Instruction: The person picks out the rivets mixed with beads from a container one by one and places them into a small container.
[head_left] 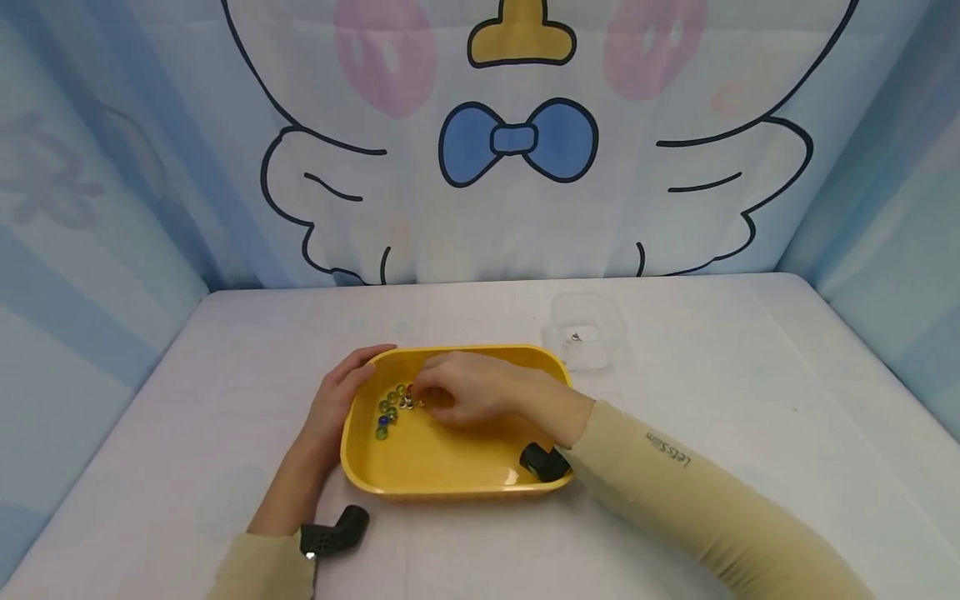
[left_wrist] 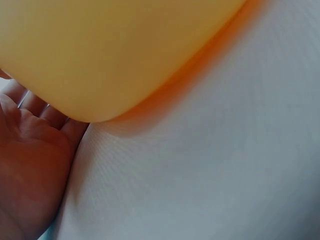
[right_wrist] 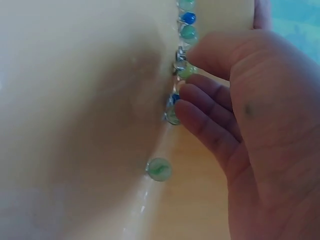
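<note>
A yellow tray [head_left: 457,467] stands on the table. My left hand [head_left: 335,406] grips its far-left corner, thumb at the rim and fingers along the outer wall; in the left wrist view the palm lies beside the tray's side. Inside the tray, my right hand [head_left: 472,387] reaches among glass marbles [head_left: 383,407] and small silver pieces [head_left: 407,402]. The right wrist view has its loosely bent fingers close to the row, a silver piece [right_wrist: 180,54] by the uppermost fingertip. One green-streaked marble [right_wrist: 159,169] lies apart. No pinched item shows.
Behind the tray's far-right corner is a clear plastic box [head_left: 587,333] with a small shiny piece [head_left: 576,337] in it. A white cloth covers the table [head_left: 750,400]. Patterned curtains [head_left: 517,225] enclose the back and sides.
</note>
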